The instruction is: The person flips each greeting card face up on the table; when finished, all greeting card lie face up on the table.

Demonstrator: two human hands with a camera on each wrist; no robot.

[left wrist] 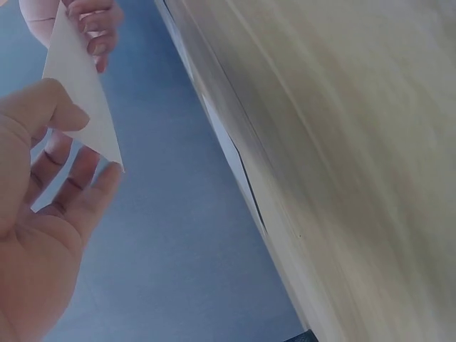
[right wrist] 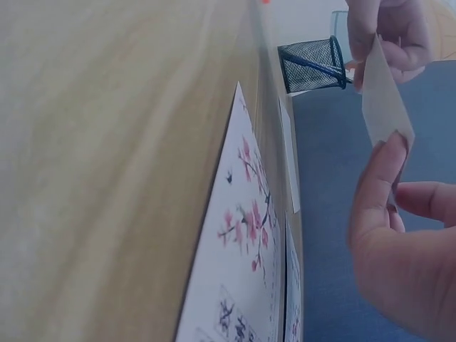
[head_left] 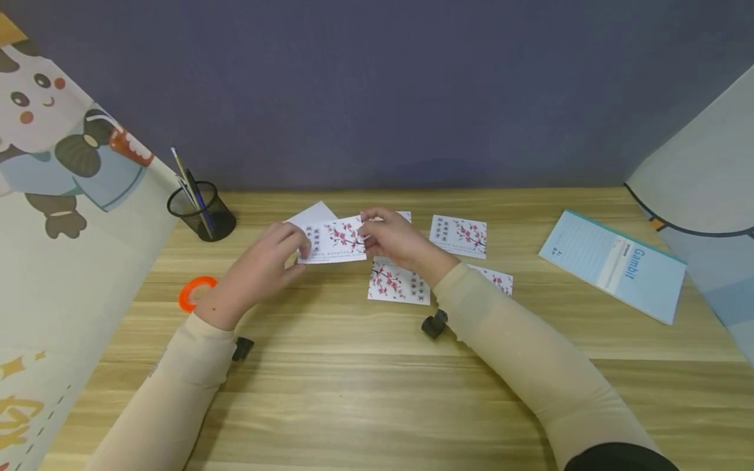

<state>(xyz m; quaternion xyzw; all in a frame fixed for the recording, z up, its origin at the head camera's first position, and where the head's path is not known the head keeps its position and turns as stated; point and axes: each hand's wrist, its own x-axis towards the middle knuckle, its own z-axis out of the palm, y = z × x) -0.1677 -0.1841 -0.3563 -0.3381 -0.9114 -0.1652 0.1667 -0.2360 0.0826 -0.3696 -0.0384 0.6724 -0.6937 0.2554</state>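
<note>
A white card [head_left: 336, 241] printed with pink blossoms and dark characters is held up between both hands. Its left end is pinched by my left hand [head_left: 259, 265], thumb on one face and fingers on the other in the left wrist view. At the opposite end my right hand [head_left: 403, 243] pinches the card between thumb and fingers. Underneath, a plain white card [head_left: 315, 212] lies partly covered at the left. Similar blossom cards lie about my right hand: one right of it [head_left: 459, 235], one below [head_left: 397, 281], one half under the right forearm [head_left: 499, 280], another mostly hidden behind it [head_left: 405, 214].
A black mesh pen holder [head_left: 215, 219] with pens stands at the back left. An orange tape ring [head_left: 191, 294] lies beside the left wrist. At the right is a light blue notepad [head_left: 612, 265]. A dark partition [head_left: 389, 98] rises behind the wooden table [head_left: 353, 392].
</note>
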